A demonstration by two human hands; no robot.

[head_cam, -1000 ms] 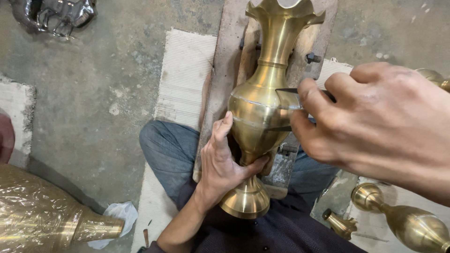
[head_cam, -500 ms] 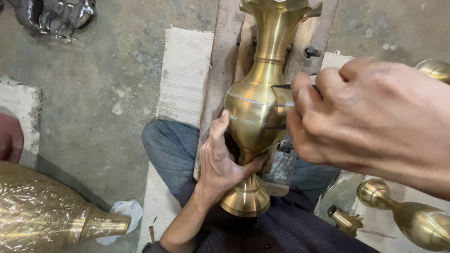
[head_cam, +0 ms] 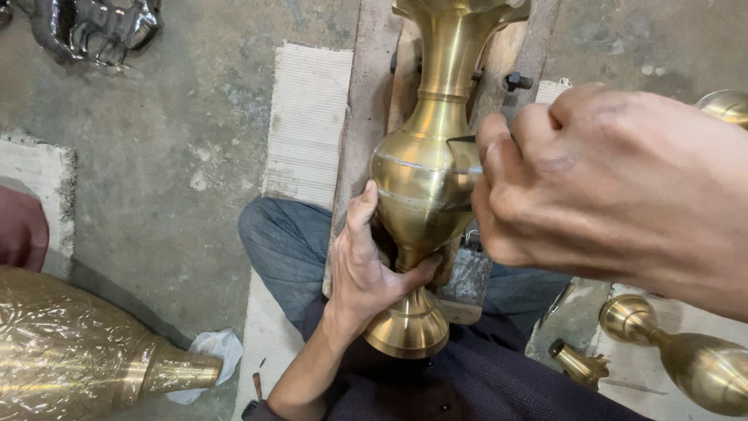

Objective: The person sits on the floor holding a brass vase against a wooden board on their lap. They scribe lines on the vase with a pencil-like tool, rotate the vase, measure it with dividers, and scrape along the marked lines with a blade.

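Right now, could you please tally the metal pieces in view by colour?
Brass-coloured: 5 (held vase, engraved vessel, two pieces at right, small finial)
Silver-coloured: 1 (ornament)
Total: 6

We see an engraved brass vessel lying lower left, a crumpled white cloth by its neck, another brass vase lower right, a silvery figurine top left.

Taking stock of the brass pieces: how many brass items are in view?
5, maybe more off-frame: the vase in the left hand; embossed vessel bottom left; small piece and bulbous piece bottom right; one at the right edge.
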